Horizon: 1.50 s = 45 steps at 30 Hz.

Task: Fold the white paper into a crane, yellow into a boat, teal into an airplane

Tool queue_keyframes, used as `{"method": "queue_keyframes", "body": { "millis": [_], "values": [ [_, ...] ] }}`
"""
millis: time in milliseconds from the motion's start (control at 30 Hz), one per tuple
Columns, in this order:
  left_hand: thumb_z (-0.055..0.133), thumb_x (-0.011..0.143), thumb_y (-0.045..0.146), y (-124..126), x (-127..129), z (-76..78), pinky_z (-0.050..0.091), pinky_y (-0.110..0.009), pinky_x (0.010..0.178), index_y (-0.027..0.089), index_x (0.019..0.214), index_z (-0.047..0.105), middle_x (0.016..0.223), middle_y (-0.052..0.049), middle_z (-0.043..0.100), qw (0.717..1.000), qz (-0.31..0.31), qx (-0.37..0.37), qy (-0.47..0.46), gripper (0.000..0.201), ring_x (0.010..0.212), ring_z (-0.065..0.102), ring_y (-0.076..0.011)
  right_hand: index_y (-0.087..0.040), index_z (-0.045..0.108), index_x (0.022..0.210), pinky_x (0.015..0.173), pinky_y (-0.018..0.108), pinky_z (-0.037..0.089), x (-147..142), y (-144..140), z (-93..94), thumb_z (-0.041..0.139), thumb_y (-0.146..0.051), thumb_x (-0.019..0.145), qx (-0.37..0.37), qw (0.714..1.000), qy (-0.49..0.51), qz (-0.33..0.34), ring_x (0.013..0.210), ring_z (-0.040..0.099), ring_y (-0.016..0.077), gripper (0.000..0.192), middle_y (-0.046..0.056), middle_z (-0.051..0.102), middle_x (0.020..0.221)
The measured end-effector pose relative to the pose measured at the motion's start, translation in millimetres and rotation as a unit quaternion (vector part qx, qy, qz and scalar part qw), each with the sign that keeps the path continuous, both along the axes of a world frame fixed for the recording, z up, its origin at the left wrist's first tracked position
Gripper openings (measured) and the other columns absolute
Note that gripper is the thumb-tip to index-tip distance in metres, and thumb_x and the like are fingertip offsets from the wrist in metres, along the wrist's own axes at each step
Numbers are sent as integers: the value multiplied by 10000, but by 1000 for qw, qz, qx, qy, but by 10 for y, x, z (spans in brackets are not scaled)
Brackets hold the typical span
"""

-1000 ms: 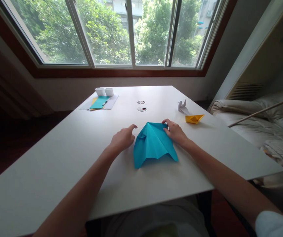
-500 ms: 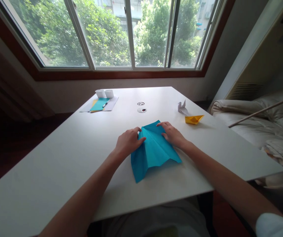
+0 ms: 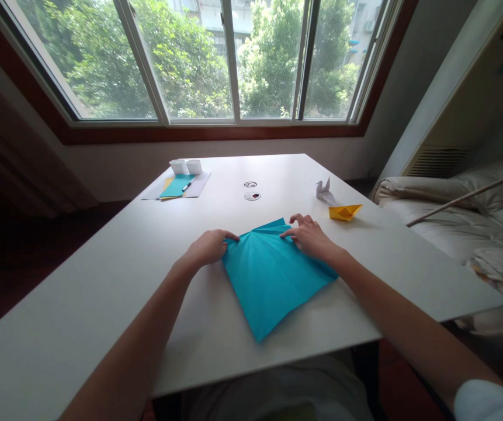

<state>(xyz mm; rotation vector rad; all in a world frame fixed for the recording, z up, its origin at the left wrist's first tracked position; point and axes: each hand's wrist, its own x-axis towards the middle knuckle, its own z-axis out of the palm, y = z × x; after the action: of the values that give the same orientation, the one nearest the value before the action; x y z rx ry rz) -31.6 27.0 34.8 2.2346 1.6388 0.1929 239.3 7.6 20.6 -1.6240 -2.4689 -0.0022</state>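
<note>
Pressing down on the teal paper sheet, your 2 hands sit at its far corners. Your left hand rests on the sheet's left corner, fingers curled loosely with the fingertips touching the paper edge; it pins the paper against the white table and does not pinch it. Your right hand lies on the sheet's right upper edge, fingers spread narrowly and flat, also pushing down with nothing clasped.

The sheet lies nearly flat in the middle of the table, just in front of you, turned like a diamond with 1 corner pointing toward the near table edge. Creases fan out from its far corner between your hands.

Just beyond your right hand sits a yellow paper boat, and just behind that a white paper crane. At the far left of the table lies a stack of paper sheets with a pen on it, and 2 small white paper boxes stand touching its far edge. 2 round cable ports show in the table's centre. A window with green trees behind it fills the far wall.
</note>
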Motion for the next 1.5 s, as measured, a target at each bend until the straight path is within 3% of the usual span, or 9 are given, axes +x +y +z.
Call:
{"method": "queue_keyframes", "body": {
  "millis": [100, 333, 500, 633, 767, 867, 967, 1100, 1500],
  "values": [
    [438, 747, 207, -69, 45, 10, 423, -342, 849, 299, 1054, 656, 1049, -72, 610, 996, -28, 49, 76, 388, 1012, 515, -252, -267, 646, 1095, 820, 430, 398, -99, -38, 49, 427, -292, 878, -11, 1000, -23, -4, 995, 499, 292, 309, 129, 576, 1058],
    [466, 821, 314, -271, 330, 64, 433, -387, 765, 167, 859, 681, 988, -140, 572, 955, -113, 187, 199, 263, 984, 482, -300, -118, 637, 1038, 848, 458, 386, -363, -122, 18, 350, -547, 859, -9, 998, -46, -43, 992, 534, 313, 546, 189, 612, 1059],
    [362, 841, 88, -364, 429, -14, 372, -410, 890, 165, 989, 611, 1190, -143, 525, 935, -162, 244, 201, 299, 1144, 428, -283, -147, 386, 1344, 975, 484, 304, -358, -61, -125, 352, -501, 874, -46, 999, -21, -5, 1234, 375, 329, 589, 151, 388, 1386],
    [348, 835, 57, -348, 463, -88, 402, -357, 874, 170, 1048, 555, 1158, -118, 561, 940, -227, 194, 166, 317, 1058, 527, -231, -179, 278, 1402, 1058, 455, 208, -274, 53, -196, 252, -540, 891, -88, 994, 12, 71, 1335, 222, 285, 625, 104, 251, 1462],
    [322, 861, 107, -273, 495, -135, 450, -354, 767, 169, 1053, 556, 967, -97, 621, 952, -178, 196, 154, 309, 888, 586, -233, -185, 231, 1417, 1084, 445, 170, -239, 123, -194, 219, -560, 889, -103, 987, 6, 125, 1355, 172, 257, 647, 86, 215, 1475],
    [289, 885, 150, -217, 495, -216, 415, -392, 871, 174, 1232, 464, 1199, -123, 543, 954, -163, 217, 124, 390, 1084, 511, -252, -217, 237, 1414, 1075, 471, 185, -247, 127, -175, 224, -558, 889, -95, 986, -1, 140, 1349, 196, 256, 626, 78, 225, 1473],
    [251, 911, 236, -173, 469, -319, 316, -443, 993, 162, 1369, 297, 1433, -129, 307, 969, -139, 177, 102, 466, 1288, 318, -257, -233, 311, 1386, 1060, 512, 177, -259, 100, -159, 251, -556, 884, -55, 991, -16, 118, 1326, 249, 283, 600, 92, 283, 1452],
    [207, 917, 391, -155, 437, -369, 222, -514, 1039, 140, 1420, 157, 1477, -110, 192, 987, -95, 95, 91, 565, 1345, 204, -244, -265, 329, 1376, 1044, 536, 177, -237, 62, -149, 249, -612, 857, -51, 996, -25, 66, 1308, 279, 310, 630, 91, 300, 1445],
    [135, 858, 579, -263, 466, -327, 138, -616, 1020, 192, 1426, 168, 1493, -39, 112, 988, 8, 71, 140, 688, 1359, 88, -324, -289, 129, 1428, 1068, 544, 67, -135, 108, -159, 284, -737, 758, -120, 990, -7, 78, 1364, 97, 298, 821, 53, 80, 1503]
  ]
}}
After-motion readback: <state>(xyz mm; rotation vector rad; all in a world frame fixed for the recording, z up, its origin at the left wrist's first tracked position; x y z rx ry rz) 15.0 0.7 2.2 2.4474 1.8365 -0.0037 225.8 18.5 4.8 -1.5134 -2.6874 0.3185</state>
